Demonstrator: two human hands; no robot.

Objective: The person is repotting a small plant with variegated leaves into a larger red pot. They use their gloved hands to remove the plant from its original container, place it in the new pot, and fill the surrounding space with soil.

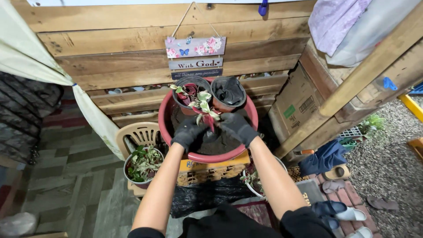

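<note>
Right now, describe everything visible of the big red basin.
The big red basin is round, wide and shallow, apparently plastic, with a thick rolled rim. It sits upright on a yellow crate before a wooden plank wall. Dark soil and two dark pots sit inside. Both gloved hands, left hand and right hand, reach in, holding a small variegated plant.

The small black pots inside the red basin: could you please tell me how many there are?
2. One black pot stands at the basin's back left, holding a plant cutting; the other sits at the back right. More may be hidden behind the hands.
</note>
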